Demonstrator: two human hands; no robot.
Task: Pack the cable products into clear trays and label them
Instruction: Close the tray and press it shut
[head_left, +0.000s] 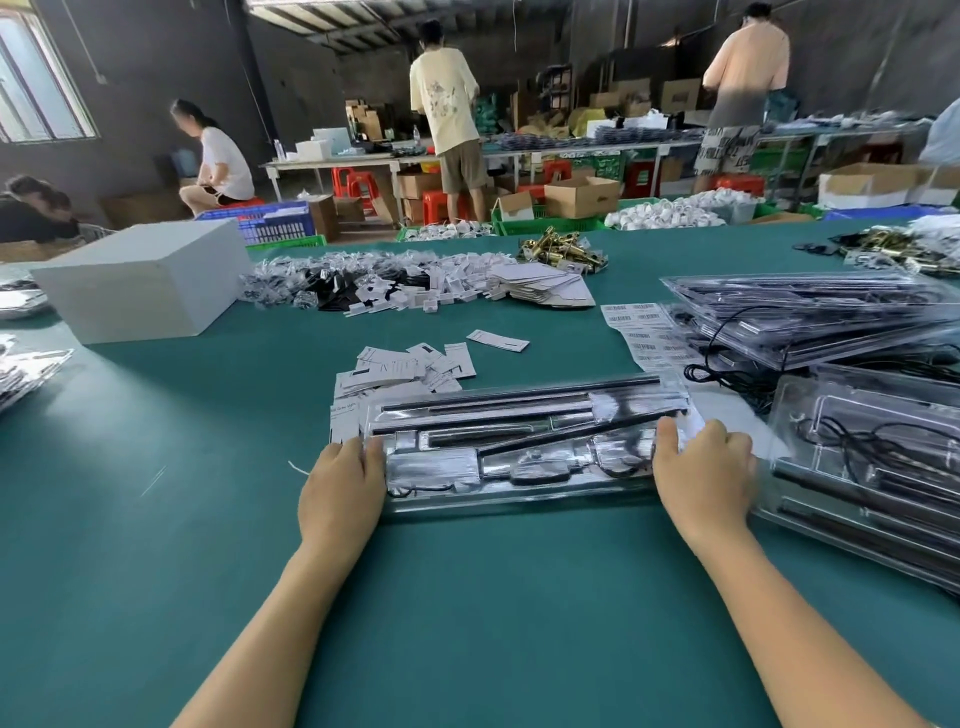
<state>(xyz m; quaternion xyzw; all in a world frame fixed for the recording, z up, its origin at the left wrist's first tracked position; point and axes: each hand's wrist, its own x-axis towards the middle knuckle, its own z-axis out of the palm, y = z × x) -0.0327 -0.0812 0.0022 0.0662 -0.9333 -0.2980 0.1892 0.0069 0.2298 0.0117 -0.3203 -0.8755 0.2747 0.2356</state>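
A clear plastic tray (519, 447) lies flat on the green table in front of me, holding black rods and a thin black cable. My left hand (343, 488) grips its left end, fingers curled over the edge. At the tray's right end my right hand (706, 473) holds on the same way. White paper cards (410, 369) lie scattered just behind the tray. Sheets of barcode labels (644, 332) rest to the right of the cards.
Filled clear trays are stacked at the right (810, 317) and near right (872, 467). A white box (145, 280) stands at the left. Piles of small bagged parts (374, 283) and gold hardware (561, 252) lie farther back. Other people work at distant tables.
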